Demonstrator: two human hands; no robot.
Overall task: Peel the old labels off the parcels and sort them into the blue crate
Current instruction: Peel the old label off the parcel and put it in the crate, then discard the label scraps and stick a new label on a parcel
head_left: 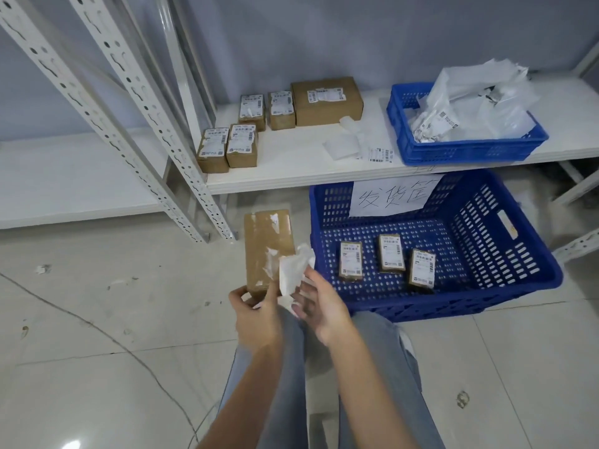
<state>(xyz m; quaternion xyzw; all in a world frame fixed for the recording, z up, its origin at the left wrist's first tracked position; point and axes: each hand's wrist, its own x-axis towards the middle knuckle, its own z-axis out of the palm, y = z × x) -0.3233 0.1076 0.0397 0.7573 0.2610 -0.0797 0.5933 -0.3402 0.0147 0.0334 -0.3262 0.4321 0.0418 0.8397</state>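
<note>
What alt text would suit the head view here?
A left hand holds a brown parcel while the right hand pulls a crumpled white label off it, beside a large blue crate on the floor holding three small labelled parcels.

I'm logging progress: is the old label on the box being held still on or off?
Mostly off. The right hand pinches the crumpled white label, lifted from the box held by the left hand; torn scraps remain.
</note>
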